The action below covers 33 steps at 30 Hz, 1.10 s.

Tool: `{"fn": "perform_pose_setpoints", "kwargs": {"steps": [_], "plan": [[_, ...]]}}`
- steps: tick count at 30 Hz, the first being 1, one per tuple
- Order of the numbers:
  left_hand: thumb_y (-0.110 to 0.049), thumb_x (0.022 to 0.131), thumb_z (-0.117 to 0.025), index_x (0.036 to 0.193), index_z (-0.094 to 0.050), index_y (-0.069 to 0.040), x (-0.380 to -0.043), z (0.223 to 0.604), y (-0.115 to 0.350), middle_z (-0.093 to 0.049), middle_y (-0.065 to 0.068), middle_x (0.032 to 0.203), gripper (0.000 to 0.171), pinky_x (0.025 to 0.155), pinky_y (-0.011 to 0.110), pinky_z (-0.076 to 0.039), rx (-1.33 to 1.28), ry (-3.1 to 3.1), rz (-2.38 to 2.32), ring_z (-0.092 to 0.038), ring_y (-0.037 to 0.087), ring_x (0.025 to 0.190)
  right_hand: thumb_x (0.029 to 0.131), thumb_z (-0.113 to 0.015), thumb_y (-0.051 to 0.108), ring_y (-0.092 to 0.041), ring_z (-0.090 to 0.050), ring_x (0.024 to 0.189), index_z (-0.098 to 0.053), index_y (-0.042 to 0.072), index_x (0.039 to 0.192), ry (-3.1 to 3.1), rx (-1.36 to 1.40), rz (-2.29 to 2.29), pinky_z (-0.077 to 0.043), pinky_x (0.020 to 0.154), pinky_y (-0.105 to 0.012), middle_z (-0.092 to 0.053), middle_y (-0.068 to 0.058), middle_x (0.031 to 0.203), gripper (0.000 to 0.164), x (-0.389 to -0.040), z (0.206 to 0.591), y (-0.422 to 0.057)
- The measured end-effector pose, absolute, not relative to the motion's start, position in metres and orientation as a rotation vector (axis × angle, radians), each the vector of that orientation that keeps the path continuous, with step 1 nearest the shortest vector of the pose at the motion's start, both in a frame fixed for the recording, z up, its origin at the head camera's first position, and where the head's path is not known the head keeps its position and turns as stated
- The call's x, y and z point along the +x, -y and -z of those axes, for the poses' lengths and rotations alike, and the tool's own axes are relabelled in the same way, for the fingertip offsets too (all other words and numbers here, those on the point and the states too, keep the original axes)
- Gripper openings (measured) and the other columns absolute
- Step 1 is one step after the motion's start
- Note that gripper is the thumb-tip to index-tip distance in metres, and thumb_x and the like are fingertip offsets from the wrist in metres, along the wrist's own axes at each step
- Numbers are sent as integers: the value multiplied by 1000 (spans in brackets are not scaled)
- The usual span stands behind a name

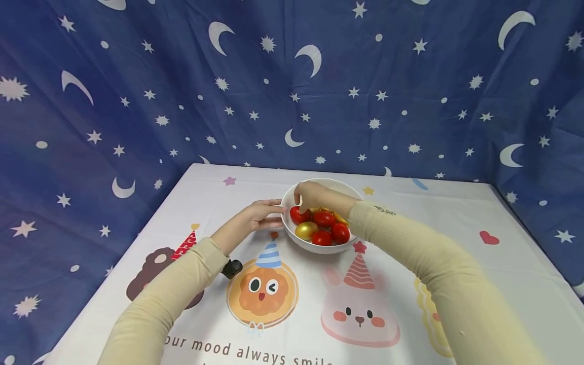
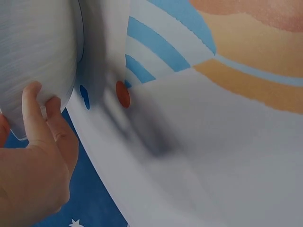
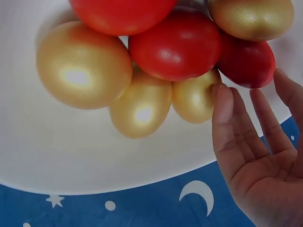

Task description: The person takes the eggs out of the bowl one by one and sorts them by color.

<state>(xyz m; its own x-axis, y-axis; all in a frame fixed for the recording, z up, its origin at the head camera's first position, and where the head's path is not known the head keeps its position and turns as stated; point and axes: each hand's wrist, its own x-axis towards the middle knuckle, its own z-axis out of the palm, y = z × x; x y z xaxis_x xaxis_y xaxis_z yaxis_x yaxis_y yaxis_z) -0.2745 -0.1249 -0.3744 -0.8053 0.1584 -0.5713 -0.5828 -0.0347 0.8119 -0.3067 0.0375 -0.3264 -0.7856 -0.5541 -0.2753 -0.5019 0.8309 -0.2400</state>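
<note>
Sleeves [image 1: 433,258] cross printed tablecloth [image 1: 524,268] before starry drapery [image 1: 333,30], left grip [image 1: 261,213] and right grip [image 1: 314,193] spread at the bowl [image 1: 315,248].

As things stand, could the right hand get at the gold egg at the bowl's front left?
Probably yes: the right hand is in the bowl, at the neighbouring red egg, and nothing covers the gold egg in the head view. The left hand is outside.
</note>
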Motion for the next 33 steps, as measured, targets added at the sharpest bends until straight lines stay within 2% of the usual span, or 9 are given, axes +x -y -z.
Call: {"fn": "perform_pose_setpoints", "kwargs": {"steps": [4,7,9,13,18,27,33], "plan": [[-6,94,-56,146,-36,-14,-273,374,125,-42,17,143,56,74,24,-62,-447,-1743,-1895,-49,29,125,79,-73,11,-15,-51,63,-68,4,105,-2633,-736,226,-57,57,-20,-62,-9,96,27,-310,330,-32],[-6,94,-56,146,-36,-14,-273,375,125,-43,17,142,56,71,23,-63,-447,-1749,-1895,-51,28,122,79,-73,9,-14,-49,60,-66,3,107,-2616,-686,252,-54,50,-17,-61,-10,96,30,-309,333,-30],[-6,94,-56,145,-37,-14,-274,376,126,-43,17,142,55,69,22,-63,-449,-1757,-1892,-52,27,120,78,-73,10,-14,-50,64,-64,1,108,-2620,-667,259,-55,52,-17,-62,-11,98,32,-308,336,-27],[-7,93,-57,144,-40,-14,-274,377,126,-45,15,140,54,67,20,-63,-450,-1775,-1879,-55,26,115,78,-74,11,-18,-56,75,-61,0,108,-2647,-636,244,-62,67,-22,-64,-12,103,34,-306,340,-24],[-8,93,-59,143,-42,-15,-275,376,126,-47,15,138,54,64,19,-62,-454,-1795,-1868,-57,24,110,78,-75,12,-19,-57,86,-62,1,105,-2680,-663,218,-60,80,-22,-66,-11,104,31,-305,342,-23],[-6,93,-57,144,-39,-15,-274,375,123,-44,16,141,55,67,21,-63,-466,-1785,-1868,-51,29,123,79,-73,12,-19,-56,87,-64,1,103,-2674,-732,314,-59,78,-20,-66,-11,101,27,-305,339,-34],[-5,93,-58,144,-40,-14,-275,375,124,-45,16,140,55,65,21,-63,-456,-1803,-1855,-55,26,114,79,-73,12,-21,-55,89,-66,1,100,-2702,-767,340,-56,87,-25,-67,-11,98,25,-306,337,-39]]}}
